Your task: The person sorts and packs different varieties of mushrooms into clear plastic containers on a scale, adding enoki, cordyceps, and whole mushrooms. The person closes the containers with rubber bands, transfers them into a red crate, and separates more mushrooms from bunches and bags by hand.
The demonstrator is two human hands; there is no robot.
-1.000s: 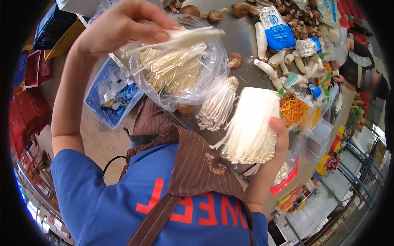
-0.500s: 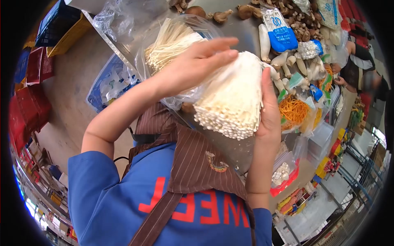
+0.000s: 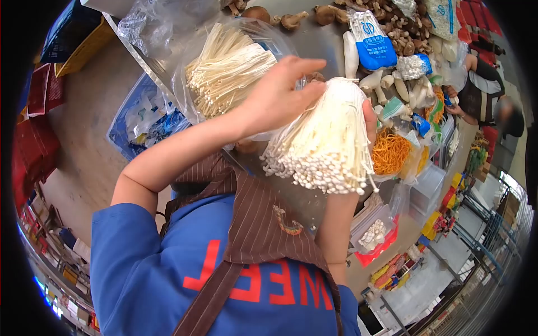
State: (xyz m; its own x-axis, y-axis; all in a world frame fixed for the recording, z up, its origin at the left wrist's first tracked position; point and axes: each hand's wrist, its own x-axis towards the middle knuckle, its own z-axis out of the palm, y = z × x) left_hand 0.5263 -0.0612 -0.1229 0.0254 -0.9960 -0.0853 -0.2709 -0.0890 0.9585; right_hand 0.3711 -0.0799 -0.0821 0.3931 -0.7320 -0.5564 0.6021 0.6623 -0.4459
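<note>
A thick bunch of white enoki mushrooms [image 3: 330, 140] is held up in front of me, its caps pointing down toward my body. My right hand [image 3: 369, 124] supports it from behind and the right side; most of that hand is hidden by the mushrooms. My left hand [image 3: 283, 92] is at the bunch's upper left, fingers stretched out and apart, close to the stem ends; whether it touches them I cannot tell. Left of it, a second pile of enoki [image 3: 227, 70] lies in an open clear plastic bag [image 3: 188, 84] on the metal table [image 3: 300, 204].
Brown mushrooms [image 3: 294, 21], a blue-and-white packet [image 3: 374, 47] and orange strands [image 3: 390, 152] crowd the table's far and right sides. A blue crate [image 3: 120, 131] with plastic wrappers stands on the floor at left. Another person [image 3: 479, 92] is at the far right.
The held bunch has turned so its caps face more to the lower right, and its stems have spread looser. My right hand has slipped further behind it. My left hand's fingers have spread apart.
</note>
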